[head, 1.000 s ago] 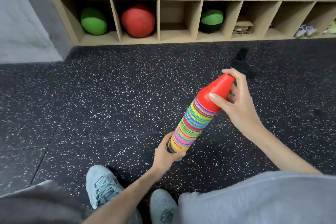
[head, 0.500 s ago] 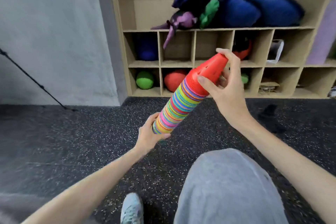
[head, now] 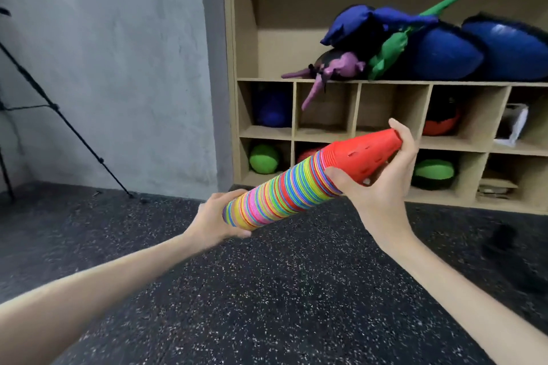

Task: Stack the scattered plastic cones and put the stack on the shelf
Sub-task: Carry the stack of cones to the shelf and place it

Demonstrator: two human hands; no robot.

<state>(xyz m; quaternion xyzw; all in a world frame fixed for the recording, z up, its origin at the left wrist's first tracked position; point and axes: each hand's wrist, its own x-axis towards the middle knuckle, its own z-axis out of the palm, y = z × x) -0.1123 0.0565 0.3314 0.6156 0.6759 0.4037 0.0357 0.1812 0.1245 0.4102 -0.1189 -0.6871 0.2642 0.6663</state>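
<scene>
Head view, near to far. Speckled black floor (head: 296, 305) at bottom, both bare forearms reaching forward over it. Left hand (head: 212, 221) cupped round the wide base of the cone stack (head: 296, 187), fingers mostly hidden behind it, so exact curl hard to read; thumb along the lower rim. Right hand (head: 382, 184) wrapped round the narrow end, thumb across the banded rims, fingers over the red top cone (head: 364, 155). Stack held in the air, tilted near horizontal, tip up and to the right, well clear of the floor. No loose cones visible on the floor in frame.

Beyond: wooden shelf (head: 326, 81) against the wall, cubbies below, a deep upper bay above. Upper bay crowded on the right with blue bags (head: 444, 53); its left end bare. Green ball (head: 264, 158) in the lower left cubby; two middle cubbies of the upper row seemingly vacant. Tripod (head: 59, 109) by the grey wall at left.

Judgement: stacking finished, carry to shelf in hand. Next: close the gap, pick a free bay, set base down flat, release only once steady. Risk: tall stack tipping or cones sliding apart.
</scene>
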